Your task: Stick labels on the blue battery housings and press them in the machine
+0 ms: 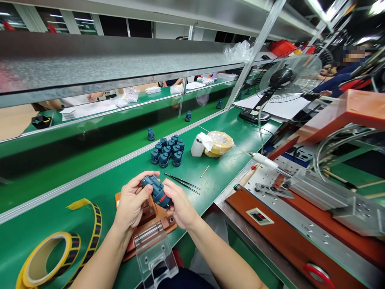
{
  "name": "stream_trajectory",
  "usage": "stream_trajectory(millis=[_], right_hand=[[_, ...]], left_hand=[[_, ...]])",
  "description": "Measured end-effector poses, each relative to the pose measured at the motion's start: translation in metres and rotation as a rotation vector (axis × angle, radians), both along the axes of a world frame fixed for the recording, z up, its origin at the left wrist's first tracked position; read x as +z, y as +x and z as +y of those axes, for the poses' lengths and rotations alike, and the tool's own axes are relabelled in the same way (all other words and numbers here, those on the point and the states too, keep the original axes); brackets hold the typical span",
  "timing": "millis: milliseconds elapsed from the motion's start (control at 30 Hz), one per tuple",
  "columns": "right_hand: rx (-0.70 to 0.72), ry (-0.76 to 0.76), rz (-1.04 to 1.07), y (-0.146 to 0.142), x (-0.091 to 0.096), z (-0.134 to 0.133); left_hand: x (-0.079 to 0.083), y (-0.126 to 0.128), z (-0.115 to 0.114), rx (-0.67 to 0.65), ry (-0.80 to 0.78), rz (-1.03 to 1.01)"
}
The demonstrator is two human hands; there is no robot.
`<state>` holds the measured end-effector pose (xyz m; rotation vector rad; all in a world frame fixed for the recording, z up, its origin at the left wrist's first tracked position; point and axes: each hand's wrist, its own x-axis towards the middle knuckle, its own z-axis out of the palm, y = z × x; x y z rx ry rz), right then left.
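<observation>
A dark blue plastic housing (155, 190) with red BOSCH lettering is held between both hands above the green bench. My left hand (134, 198) grips its left end, thumb on top. My right hand (182, 204) closes on its right end beside the lettering. Under the hands sits a brown fixture (150, 216) with metal rods and a clear hinged plate (157, 257), partly hidden by my hands. Black tweezers (183, 183) lie just beyond my right hand. Farther back stands a cluster of similar blue housings (167, 150).
A yellow label roll (48, 257) with a loose strip lies at the left. Behind the housings are a white bottle (197, 147), a yellow tape roll (221, 143) and a cotton swab (205, 171). A fan (279, 78) and a metal-topped machine (300, 200) occupy the right. Two housings stand on the belt.
</observation>
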<state>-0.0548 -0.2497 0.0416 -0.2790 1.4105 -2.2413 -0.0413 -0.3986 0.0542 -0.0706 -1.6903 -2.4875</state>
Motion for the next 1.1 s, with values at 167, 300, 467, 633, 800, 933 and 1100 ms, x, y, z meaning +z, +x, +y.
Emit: stream_trajectory(millis=[167,300,467,633,800,933,1100], right_hand=[[0.295,-0.061,-0.221,0.006,-0.003,-0.006],[0.197,0.146,-0.018,0.013,-0.01,-0.006],[0.137,0.386,0.309,0.014,-0.01,-0.002],[0.061,0.487,0.447,0.01,-0.012,-0.004],[0.134,0.24,0.272,0.01,-0.014,-0.006],[0.052,0.149,0.251,0.007,-0.017,-0.003],[-0.202,0.354,0.526,0.003,-0.019,0.006]], left_hand=[[-0.006,-0.005,0.005,0.148,-0.108,-0.029],[-0.004,-0.003,0.009,0.239,-0.226,-0.085],[0.003,0.002,0.01,0.383,-0.569,-0.065],[0.002,0.002,0.009,0.479,-0.723,-0.011],[-0.006,-0.007,0.001,0.348,-0.418,-0.086],[-0.008,-0.011,-0.003,0.278,-0.219,-0.115],[-0.001,-0.007,0.003,0.139,-0.077,-0.152]])
